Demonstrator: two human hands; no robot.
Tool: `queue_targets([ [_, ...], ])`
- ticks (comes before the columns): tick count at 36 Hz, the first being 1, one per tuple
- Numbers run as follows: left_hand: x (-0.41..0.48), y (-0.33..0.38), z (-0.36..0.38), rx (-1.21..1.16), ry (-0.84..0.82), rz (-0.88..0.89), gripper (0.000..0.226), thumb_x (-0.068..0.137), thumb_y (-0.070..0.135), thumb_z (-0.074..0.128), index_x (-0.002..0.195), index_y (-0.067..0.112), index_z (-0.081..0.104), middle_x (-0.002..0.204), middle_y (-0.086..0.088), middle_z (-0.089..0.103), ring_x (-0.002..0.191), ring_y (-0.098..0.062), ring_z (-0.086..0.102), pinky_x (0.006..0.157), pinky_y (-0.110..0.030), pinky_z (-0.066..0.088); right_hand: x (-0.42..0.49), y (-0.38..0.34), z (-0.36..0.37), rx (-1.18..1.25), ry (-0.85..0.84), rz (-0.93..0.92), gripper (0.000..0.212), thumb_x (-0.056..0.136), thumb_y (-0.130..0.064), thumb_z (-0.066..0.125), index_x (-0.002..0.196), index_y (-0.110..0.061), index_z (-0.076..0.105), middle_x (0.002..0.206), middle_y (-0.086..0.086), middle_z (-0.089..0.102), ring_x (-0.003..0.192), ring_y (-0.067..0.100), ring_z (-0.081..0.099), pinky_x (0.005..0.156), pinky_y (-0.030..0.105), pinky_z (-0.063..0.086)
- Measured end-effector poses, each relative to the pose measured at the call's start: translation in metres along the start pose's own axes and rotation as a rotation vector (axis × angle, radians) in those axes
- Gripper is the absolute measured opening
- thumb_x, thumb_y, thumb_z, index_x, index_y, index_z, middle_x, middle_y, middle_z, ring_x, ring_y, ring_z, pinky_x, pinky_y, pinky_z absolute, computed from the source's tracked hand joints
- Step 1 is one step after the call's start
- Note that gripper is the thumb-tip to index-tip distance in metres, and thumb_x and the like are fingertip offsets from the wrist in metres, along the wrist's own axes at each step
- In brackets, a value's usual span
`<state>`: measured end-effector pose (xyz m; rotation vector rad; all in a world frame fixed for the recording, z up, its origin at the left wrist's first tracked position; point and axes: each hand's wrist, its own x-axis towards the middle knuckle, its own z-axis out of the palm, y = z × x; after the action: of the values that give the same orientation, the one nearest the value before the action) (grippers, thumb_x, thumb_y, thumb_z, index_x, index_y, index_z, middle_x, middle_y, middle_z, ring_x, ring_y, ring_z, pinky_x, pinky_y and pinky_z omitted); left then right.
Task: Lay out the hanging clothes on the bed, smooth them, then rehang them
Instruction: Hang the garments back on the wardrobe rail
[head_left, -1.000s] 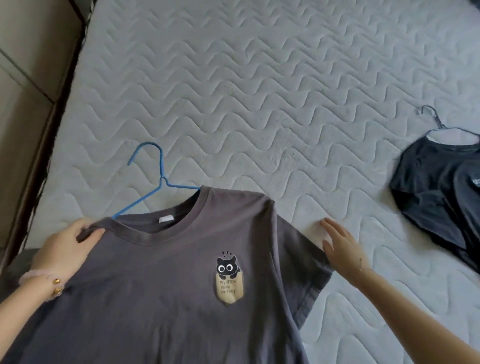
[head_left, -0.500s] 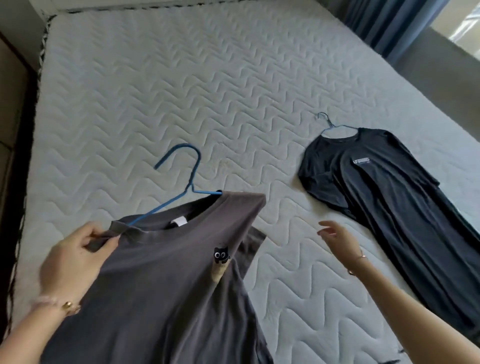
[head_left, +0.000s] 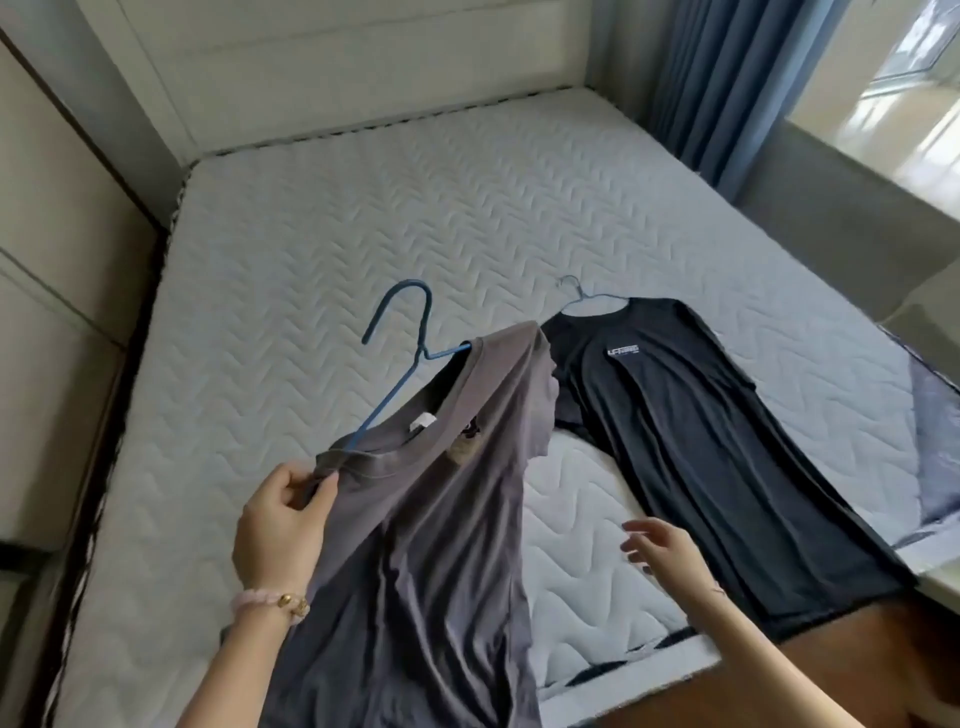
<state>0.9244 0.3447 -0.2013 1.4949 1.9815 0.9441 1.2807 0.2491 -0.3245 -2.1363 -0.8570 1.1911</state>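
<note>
Above the bed (head_left: 322, 249), left grip (head_left: 283, 525) pinches the grey shirt (head_left: 415, 545); right grip (head_left: 662, 553) hangs released.

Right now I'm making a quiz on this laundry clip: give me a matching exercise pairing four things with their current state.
Things:
1. grey T-shirt
2. black T-shirt
3. left hand
4. right hand

States:
A. open, holding nothing
B. lying flat on the mattress
C. lifted, on the blue hanger
D. pinching a shoulder seam

Pairs: 1-C, 2-B, 3-D, 4-A
</note>
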Motion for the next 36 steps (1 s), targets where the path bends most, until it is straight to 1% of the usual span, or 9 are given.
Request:
queue_targets([
  [5,-0.036,0.035,0.015,-0.003,-0.019,0.034,0.024,0.082,0.019,0.069,0.067,0.019,0.051,0.068,-0.006,0.062,0.069,-0.028,0.058,0.057,-0.030,0.038,-0.028,0.024,-0.053,0.014,0.060,-0.009,0.019,0.089,-0.007,0.052,0.095,-0.015,0.067,0.080,0.004,0.072,0.072,0.016,0.067,0.063,0.024,0.050],
  [8,-0.045,0.049,0.020,0.024,-0.028,0.065,0.026,0.082,0.022,0.069,0.065,0.019,0.050,0.066,-0.004,0.061,0.066,-0.028,0.057,0.055,-0.030,0.038,-0.030,0.039,-0.077,0.021,0.097,0.000,0.019,0.088,-0.010,0.054,0.088,-0.023,0.069,0.077,0.002,0.074,0.073,0.018,0.067,0.072,0.035,0.053],
  [10,-0.049,0.058,0.022,0.007,-0.036,0.077,0.024,0.082,0.022,0.069,0.066,0.017,0.052,0.066,-0.002,0.061,0.067,-0.027,0.057,0.056,-0.029,0.039,-0.027,0.049,-0.090,0.047,0.115,0.008,0.019,0.088,-0.010,0.054,0.087,-0.021,0.069,0.076,0.002,0.074,0.072,0.020,0.067,0.071,0.037,0.052],
  [14,-0.046,0.072,0.027,-0.061,-0.068,0.088,0.025,0.082,0.020,0.069,0.065,0.019,0.051,0.069,-0.003,0.061,0.069,-0.025,0.057,0.060,-0.030,0.041,-0.026,0.048,-0.105,0.136,0.171,0.015,0.019,0.089,-0.004,0.051,0.095,-0.008,0.069,0.072,0.006,0.071,0.065,0.021,0.062,0.061,0.028,0.045],
  [19,-0.035,0.084,0.039,-0.177,-0.111,0.062,0.033,0.082,0.013,0.069,0.059,0.017,0.045,0.058,0.001,0.052,0.055,-0.014,0.045,0.054,-0.026,0.035,-0.028,0.030,-0.115,0.155,0.184,-0.017,0.019,0.091,-0.005,0.049,0.093,-0.012,0.067,0.077,0.008,0.071,0.067,0.018,0.063,0.063,0.027,0.047],
  [22,-0.030,0.086,0.053,-0.210,-0.117,0.034,0.032,0.082,0.015,0.069,0.059,0.017,0.046,0.057,0.003,0.051,0.055,-0.012,0.044,0.054,-0.027,0.035,-0.020,0.020,-0.118,0.166,0.180,-0.046,0.019,0.090,-0.006,0.050,0.093,-0.013,0.067,0.077,0.007,0.071,0.069,0.018,0.063,0.063,0.027,0.046],
  [28,-0.022,0.083,0.077,-0.224,-0.047,-0.052,0.031,0.083,0.016,0.068,0.059,0.016,0.048,0.058,0.001,0.051,0.055,-0.017,0.043,0.053,-0.026,0.034,0.007,0.009,-0.136,0.142,0.148,-0.056,0.020,0.090,-0.006,0.049,0.091,-0.016,0.067,0.080,0.007,0.071,0.073,0.020,0.065,0.073,0.032,0.049],
  [31,-0.010,0.074,0.089,-0.259,0.032,-0.125,0.029,0.083,0.016,0.068,0.059,0.015,0.050,0.059,-0.004,0.052,0.062,-0.023,0.044,0.061,-0.031,0.037,0.036,0.007,-0.149,0.095,0.124,-0.050,0.020,0.090,-0.008,0.049,0.089,-0.018,0.067,0.080,0.005,0.072,0.073,0.017,0.065,0.066,0.026,0.048],
  [36,0.007,0.066,0.120,-0.225,0.141,-0.270,0.020,0.083,0.022,0.068,0.070,0.012,0.056,0.075,-0.011,0.059,0.071,-0.025,0.051,0.069,-0.035,0.041,0.112,-0.008,-0.177,-0.014,0.029,-0.034,0.019,0.090,-0.010,0.048,0.091,-0.019,0.065,0.080,0.000,0.070,0.073,0.014,0.064,0.063,0.026,0.047],
])
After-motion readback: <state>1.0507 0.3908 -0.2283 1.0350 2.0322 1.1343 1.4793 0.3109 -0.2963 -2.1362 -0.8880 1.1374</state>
